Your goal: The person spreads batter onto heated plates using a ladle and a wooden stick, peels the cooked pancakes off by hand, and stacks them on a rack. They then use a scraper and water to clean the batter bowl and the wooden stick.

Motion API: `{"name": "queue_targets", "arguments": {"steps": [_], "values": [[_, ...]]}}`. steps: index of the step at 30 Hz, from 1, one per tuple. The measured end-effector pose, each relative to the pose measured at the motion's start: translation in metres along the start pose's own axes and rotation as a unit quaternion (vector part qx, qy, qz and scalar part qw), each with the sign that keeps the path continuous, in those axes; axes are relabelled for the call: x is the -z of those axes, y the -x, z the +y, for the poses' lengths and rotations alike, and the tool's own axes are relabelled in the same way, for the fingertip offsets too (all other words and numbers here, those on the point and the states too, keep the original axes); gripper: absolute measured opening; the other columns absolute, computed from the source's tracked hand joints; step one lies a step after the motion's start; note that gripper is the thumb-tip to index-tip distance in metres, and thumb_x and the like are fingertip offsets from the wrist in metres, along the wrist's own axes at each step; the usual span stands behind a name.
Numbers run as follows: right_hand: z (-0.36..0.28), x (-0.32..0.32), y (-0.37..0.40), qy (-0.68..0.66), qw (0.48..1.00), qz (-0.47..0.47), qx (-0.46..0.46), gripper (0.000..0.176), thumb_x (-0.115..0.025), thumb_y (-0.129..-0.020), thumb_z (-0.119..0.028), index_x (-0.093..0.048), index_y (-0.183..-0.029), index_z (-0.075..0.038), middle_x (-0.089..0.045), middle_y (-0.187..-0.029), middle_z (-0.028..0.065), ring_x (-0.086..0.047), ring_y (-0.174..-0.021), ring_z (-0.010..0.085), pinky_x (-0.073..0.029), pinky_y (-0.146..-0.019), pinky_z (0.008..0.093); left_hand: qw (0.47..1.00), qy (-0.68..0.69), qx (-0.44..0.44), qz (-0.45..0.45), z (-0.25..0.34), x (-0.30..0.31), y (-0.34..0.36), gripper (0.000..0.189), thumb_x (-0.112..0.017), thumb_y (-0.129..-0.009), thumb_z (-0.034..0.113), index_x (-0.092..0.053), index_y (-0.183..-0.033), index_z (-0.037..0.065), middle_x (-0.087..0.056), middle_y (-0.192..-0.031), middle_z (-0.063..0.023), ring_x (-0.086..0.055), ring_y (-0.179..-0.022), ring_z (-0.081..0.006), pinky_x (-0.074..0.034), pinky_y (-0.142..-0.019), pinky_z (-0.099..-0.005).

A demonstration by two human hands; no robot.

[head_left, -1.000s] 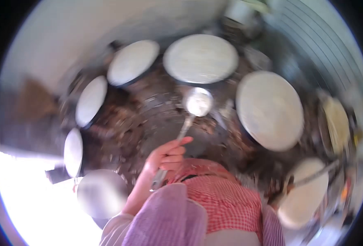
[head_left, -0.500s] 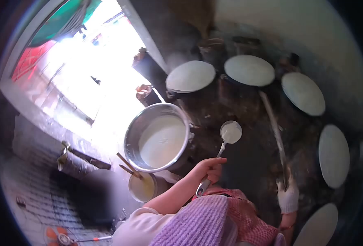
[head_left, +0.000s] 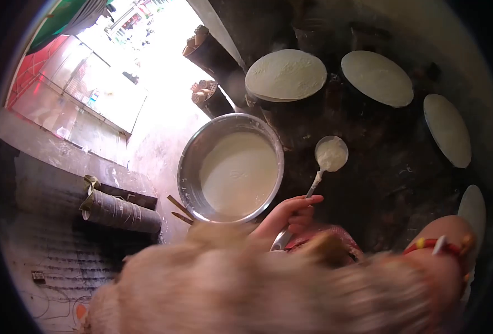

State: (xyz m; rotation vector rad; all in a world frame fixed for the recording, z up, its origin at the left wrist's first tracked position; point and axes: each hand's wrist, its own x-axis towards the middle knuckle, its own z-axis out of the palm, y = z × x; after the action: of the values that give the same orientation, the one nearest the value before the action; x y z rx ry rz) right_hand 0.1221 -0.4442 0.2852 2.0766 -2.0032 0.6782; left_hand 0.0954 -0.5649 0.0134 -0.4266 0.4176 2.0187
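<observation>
My left hand [head_left: 291, 217] is closed around the handle of a ladle [head_left: 331, 154], its index finger stretched along it. White batter fills the ladle's round bowl, held over the dark work surface. Left of it stands a large metal pot [head_left: 280, 167] with white batter [head_left: 238, 172] inside. My right hand in its whitish glove [head_left: 218, 289] is very close to the camera and smeared by motion. It covers the lower part of the view, and its fingers cannot be made out. Beaded red bands circle the right wrist. The long stick is not visible.
White-topped round pans [head_left: 285, 75] curve around the dark surface [head_left: 368, 183] at the back and right. Two dark cylinders with brown pieces on top, one of them here [head_left: 204, 94], stand by the bright doorway. A grey roll [head_left: 124, 214] lies at left; thin sticks [head_left: 181, 209] lean beside the pot.
My gloved right hand has risen from the long stick at the right to just before the camera. The view has shifted, while my left hand still holds the filled ladle.
</observation>
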Motion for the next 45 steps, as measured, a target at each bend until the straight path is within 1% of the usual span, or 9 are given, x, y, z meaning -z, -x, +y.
{"name": "queue_targets", "arguments": {"steps": [6, 11, 18, 22, 24, 30, 36, 42, 45], "values": [[0.021, 0.000, 0.022, -0.001, 0.995, 0.049, -0.091, 0.041, -0.063, -0.085, -0.018, -0.059, -0.125, -0.011, -0.066, -0.097, 0.0074, -0.060, -0.070, 0.0157, -0.051, -0.061, 0.0304, 0.999, -0.013, 0.032, 0.018, 0.015, 0.000, -0.003, 0.031, -0.048, -0.100, 0.018, -0.051, -0.128, 0.004, -0.031, -0.063, 0.0065, -0.028, -0.044, -0.0018, -0.024, -0.034, -0.0176], [0.005, -0.012, 0.142, -0.024, 0.881, 0.210, -0.424, 0.041, -0.065, -0.086, -0.020, -0.058, -0.125, -0.009, -0.067, -0.095, 0.0069, -0.059, -0.065, 0.0129, -0.051, -0.057, 0.0283, 0.987, -0.093, 0.133, 0.022, 0.012, -0.014, -0.057, 0.030, -0.048, -0.101, 0.018, -0.052, -0.126, 0.003, -0.033, -0.064, 0.0062, -0.028, -0.044, -0.0023, -0.025, -0.035, -0.0187], [-0.261, -0.142, 0.335, -0.043, 0.168, 0.580, -0.796, 0.038, -0.071, -0.083, -0.023, -0.062, -0.116, -0.008, -0.066, -0.092, 0.0025, -0.052, -0.055, 0.0056, -0.045, -0.047, 0.0227, 0.952, -0.123, 0.280, 0.015, -0.070, -0.080, -0.148, 0.041, -0.039, -0.102, 0.017, -0.040, -0.136, -0.005, -0.037, -0.071, 0.0016, -0.032, -0.047, -0.0051, -0.031, -0.035, -0.0203], [-0.426, -0.280, 0.391, 0.311, 0.017, 0.756, -0.576, 0.024, -0.070, -0.084, -0.011, -0.063, -0.107, -0.007, -0.065, -0.090, 0.0010, -0.057, -0.064, 0.0070, -0.049, -0.055, 0.0241, 0.928, -0.131, 0.347, -0.004, -0.146, -0.122, -0.166, 0.043, -0.037, -0.103, 0.019, -0.036, -0.139, -0.006, -0.037, -0.072, 0.0010, -0.032, -0.047, -0.0056, -0.032, -0.035, -0.0202], [-0.492, -0.309, 0.377, 0.247, -0.192, 0.753, -0.580, 0.024, -0.070, -0.083, -0.009, -0.064, -0.106, -0.007, -0.065, -0.089, 0.0028, -0.059, -0.060, 0.0091, -0.049, -0.052, 0.0255, 0.915, -0.153, 0.372, -0.002, -0.174, -0.142, -0.162, 0.045, -0.037, -0.104, 0.020, -0.034, -0.141, -0.005, -0.036, -0.072, 0.0005, -0.032, -0.046, -0.0057, -0.032, -0.035, -0.0196], [-0.575, -0.368, 0.404, 0.259, -0.246, 0.740, -0.569, 0.027, -0.065, -0.081, -0.006, -0.063, -0.108, -0.004, -0.065, -0.087, 0.0049, -0.060, -0.065, 0.0119, -0.050, -0.056, 0.0274, 0.819, -0.218, 0.414, -0.333, -0.211, -0.196, -0.178, 0.054, -0.029, -0.106, 0.029, -0.014, -0.149, 0.000, -0.037, -0.070, -0.0026, -0.029, -0.038, -0.0058, -0.026, -0.028, -0.0211], [-0.601, -0.358, 0.465, 0.210, -0.248, 0.651, -0.686, 0.052, -0.064, -0.074, -0.008, -0.059, -0.125, -0.003, -0.067, -0.097, 0.0053, -0.062, -0.083, 0.0153, -0.050, -0.075, 0.0292, 0.898, -0.097, 0.427, -0.052, -0.274, -0.224, -0.164, 0.052, -0.026, -0.107, 0.027, -0.018, -0.146, -0.006, -0.036, -0.071, -0.0023, -0.036, -0.046, -0.0078, -0.035, -0.034, -0.0223], [-0.614, -0.386, 0.486, 0.190, -0.201, 0.562, -0.779, 0.045, -0.058, -0.075, -0.003, -0.061, -0.120, -0.003, -0.067, -0.094, 0.0084, -0.063, -0.081, 0.0172, -0.050, -0.072, 0.0305, 0.899, -0.086, 0.428, 0.029, -0.260, -0.195, -0.190, 0.047, -0.028, -0.106, 0.021, -0.025, -0.143, -0.008, -0.035, -0.071, -0.0016, -0.036, -0.048, -0.0076, -0.035, -0.036, -0.0217], [-0.562, -0.331, 0.437, 0.091, -0.208, 0.570, -0.790, 0.041, -0.054, -0.075, 0.001, -0.062, -0.115, -0.001, -0.065, -0.106, 0.0233, -0.065, -0.095, 0.0351, -0.050, -0.081, 0.0372, 0.901, -0.097, 0.421, 0.041, -0.253, -0.188, -0.202, 0.046, -0.027, -0.106, 0.020, -0.026, -0.143, -0.007, -0.035, -0.070, -0.0014, -0.036, -0.046, -0.0071, -0.035, -0.036, -0.0219]]}}
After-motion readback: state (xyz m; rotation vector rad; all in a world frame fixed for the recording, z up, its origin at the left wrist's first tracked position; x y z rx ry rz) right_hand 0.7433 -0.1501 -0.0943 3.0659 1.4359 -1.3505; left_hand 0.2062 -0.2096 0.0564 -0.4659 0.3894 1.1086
